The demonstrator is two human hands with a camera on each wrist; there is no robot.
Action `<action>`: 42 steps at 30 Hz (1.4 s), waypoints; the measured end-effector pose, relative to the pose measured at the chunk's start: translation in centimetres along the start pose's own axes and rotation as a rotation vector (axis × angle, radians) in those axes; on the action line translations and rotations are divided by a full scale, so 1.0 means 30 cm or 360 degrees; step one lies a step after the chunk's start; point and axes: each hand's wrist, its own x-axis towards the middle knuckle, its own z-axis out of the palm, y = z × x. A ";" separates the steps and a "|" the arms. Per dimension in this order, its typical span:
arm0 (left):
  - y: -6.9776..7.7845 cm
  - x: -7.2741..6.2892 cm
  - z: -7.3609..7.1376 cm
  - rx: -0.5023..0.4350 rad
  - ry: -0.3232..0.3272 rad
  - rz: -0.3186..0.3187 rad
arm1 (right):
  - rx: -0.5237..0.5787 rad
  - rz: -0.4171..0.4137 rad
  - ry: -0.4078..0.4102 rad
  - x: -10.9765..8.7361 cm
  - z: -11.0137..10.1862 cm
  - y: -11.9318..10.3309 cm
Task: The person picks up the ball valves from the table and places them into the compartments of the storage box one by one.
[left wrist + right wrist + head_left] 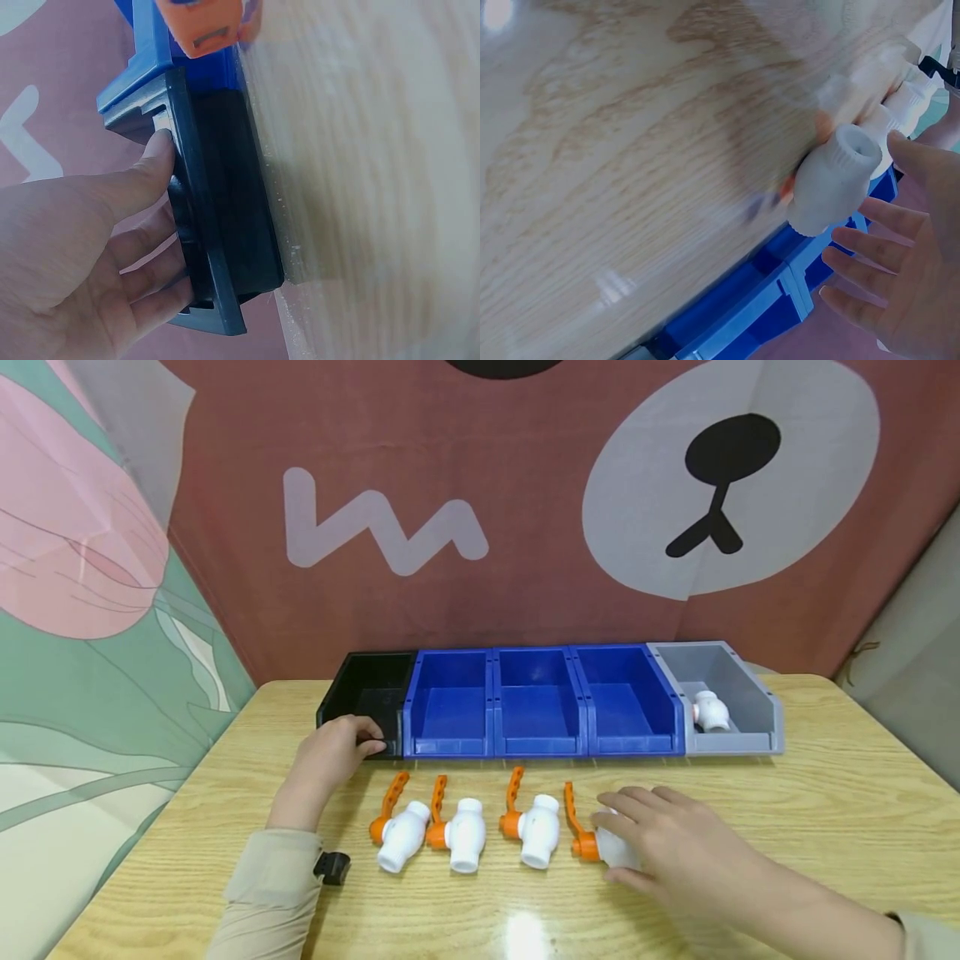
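Observation:
My right hand (675, 852) reaches over a white ball valve (617, 849) with an orange lever handle, lying on the table. In the right wrist view, the thumb and spread fingers stand around the white body (831, 180) of that valve without closing on it. At the left, my left hand (337, 756) rests at the front rim of the black bin (372, 689). The left wrist view has its thumb (157, 161) and relaxed fingertips touching the rim. Three similar valves, the nearest one (540, 832) among them, lie in a row between the hands.
Three blue bins (450, 747) stand joined between the black bin and a grey bin (738, 743) along the back of the wooden table (450, 918). A white valve (710, 712) sits inside the grey bin. A printed cloth (525, 585) hangs behind.

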 end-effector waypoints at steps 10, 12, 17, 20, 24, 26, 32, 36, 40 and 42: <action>0.005 0.001 -0.002 0.0004 -0.0014 -0.0010 | 0.0057 0.0049 -0.0161 0.001 0.028 -0.007; 0.004 0.001 -0.003 0.0006 -0.0016 -0.0012 | 0.0055 0.0052 -0.0178 0.002 0.033 -0.008; 0.002 0.002 -0.002 0.0008 -0.0011 -0.0005 | 0.0044 0.0043 -0.0187 0.002 0.042 -0.007; 0.002 0.002 -0.002 0.0010 -0.0009 -0.0002 | 0.0044 0.0035 -0.0197 0.004 0.044 -0.006; 0.002 0.002 -0.002 0.0011 -0.0012 -0.0004 | 0.0059 0.0036 -0.0206 0.010 0.045 -0.006; 0.003 0.002 -0.002 0.0012 -0.0012 -0.0004 | 0.0070 0.0036 -0.0191 0.013 0.045 -0.007; 0.003 0.001 -0.002 0.0006 -0.0008 0.0003 | 0.0092 0.0005 -0.0131 0.019 0.043 -0.016; 0.002 0.001 -0.003 0.0005 -0.0003 0.0008 | 0.0083 -0.0012 -0.0117 0.020 0.042 -0.026; 0.000 0.000 -0.004 0.0002 -0.0004 0.0013 | 0.0073 -0.0012 -0.0132 0.021 0.034 -0.033; 0.000 -0.001 -0.004 -0.0001 -0.0004 0.0017 | 0.0065 -0.0024 -0.0125 0.021 0.028 -0.035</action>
